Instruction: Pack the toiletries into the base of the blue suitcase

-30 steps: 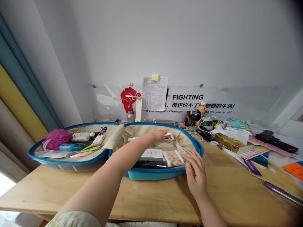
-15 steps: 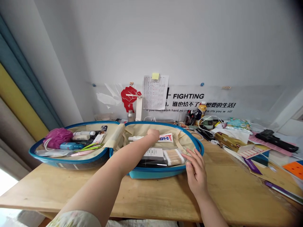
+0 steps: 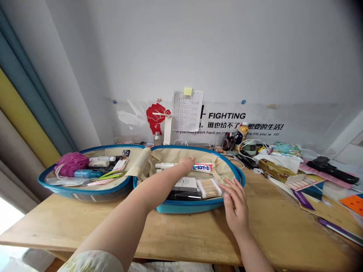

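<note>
An unzipped toiletry case with blue trim point(image 3: 195, 207) lies spread in two halves on the wooden table. In its right half my left hand point(image 3: 187, 166) reaches over the far side, at the end of a toothpaste tube point(image 3: 203, 167). Most of its fingers are hidden, so I cannot tell whether they grip the tube. Behind the forearm lies a white tube point(image 3: 164, 165). Nearer me are a white box point(image 3: 185, 184) and a pack of cotton swabs point(image 3: 209, 188). My right hand point(image 3: 236, 204) rests at the case's right rim, fingers apart and holding nothing.
The case's left half holds a purple bath puff point(image 3: 71, 164), a blue bottle point(image 3: 87, 173) and several tubes. Papers, cables, a black gun-shaped object point(image 3: 331, 170) and a yellow-labelled bottle point(image 3: 242, 133) crowd the table's right and back. A wall point(image 3: 227, 56) stands behind.
My left hand has shifted slightly right, and the toothpaste tube has moved right and lies flatter along the case. My right hand stays at the rim. The view has shifted slightly.
</note>
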A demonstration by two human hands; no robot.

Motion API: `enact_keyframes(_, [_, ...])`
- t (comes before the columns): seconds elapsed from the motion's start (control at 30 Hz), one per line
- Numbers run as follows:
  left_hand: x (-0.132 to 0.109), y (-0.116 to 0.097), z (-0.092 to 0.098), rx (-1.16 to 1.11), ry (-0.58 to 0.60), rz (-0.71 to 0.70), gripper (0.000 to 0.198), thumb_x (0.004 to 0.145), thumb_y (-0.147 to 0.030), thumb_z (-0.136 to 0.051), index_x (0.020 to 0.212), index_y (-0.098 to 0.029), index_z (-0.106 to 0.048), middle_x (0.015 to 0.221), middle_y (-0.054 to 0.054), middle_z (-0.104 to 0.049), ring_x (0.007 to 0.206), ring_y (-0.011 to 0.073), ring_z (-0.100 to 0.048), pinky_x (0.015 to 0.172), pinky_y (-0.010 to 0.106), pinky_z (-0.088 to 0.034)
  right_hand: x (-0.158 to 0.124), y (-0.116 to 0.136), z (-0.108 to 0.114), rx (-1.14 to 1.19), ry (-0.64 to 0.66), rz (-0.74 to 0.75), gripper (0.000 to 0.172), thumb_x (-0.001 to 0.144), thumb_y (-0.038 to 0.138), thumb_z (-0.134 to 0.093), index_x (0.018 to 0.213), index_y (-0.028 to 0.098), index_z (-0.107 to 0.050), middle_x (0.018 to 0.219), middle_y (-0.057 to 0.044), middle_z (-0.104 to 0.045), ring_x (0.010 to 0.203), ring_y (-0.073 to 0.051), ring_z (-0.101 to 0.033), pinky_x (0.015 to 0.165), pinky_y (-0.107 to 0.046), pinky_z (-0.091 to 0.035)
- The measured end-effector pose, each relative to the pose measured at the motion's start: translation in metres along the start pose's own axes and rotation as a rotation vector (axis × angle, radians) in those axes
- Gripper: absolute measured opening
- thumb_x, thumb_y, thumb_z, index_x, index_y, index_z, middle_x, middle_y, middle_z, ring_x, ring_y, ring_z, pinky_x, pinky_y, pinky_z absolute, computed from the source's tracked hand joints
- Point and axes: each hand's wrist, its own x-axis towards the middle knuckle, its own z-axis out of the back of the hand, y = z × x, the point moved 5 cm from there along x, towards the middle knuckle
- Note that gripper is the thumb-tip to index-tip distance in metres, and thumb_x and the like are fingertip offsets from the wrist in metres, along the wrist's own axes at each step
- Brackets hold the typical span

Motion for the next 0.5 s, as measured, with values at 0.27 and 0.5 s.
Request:
enact_keyframes(0.27, [-0.014, 0.015, 0.041, -0.019, -0.086, -0.006, 0.058, 0.085, -0.045, -0.058, 0.137, -0.023, -0.042, 0.138, 0.015, -0.050, 0.116, 0.0270, -0.058, 0.091, 0.036, -0.049, -0.001, -0.004, -0.001, 0.008, -0.011, 0.019, 0.029, 0.093, 0.029, -0.041, 0.106, 0.024, -0.066, 0.121, -0.009, -0.063, 0.130, -0.029, -0.044, 0.102, -0.055, -0.041])
enact_keyframes(0.5, [-0.088, 0.134, 0.085, 0.006, -0.229, 0.167, 0.040, 0.095, -0.041, -0.034, 0.127, -0.026, -0.053, 0.133, 0.005, -0.057, 0.116, 0.0226, -0.056, 0.093, 0.032, -0.045, 0.000, -0.004, -0.002, 0.017, -0.026, 0.023, 0.029, 0.092, 0.031, -0.041, 0.104, 0.023, -0.066, 0.119, -0.010, -0.064, 0.130, -0.030, -0.045, 0.102, -0.055, -0.040])
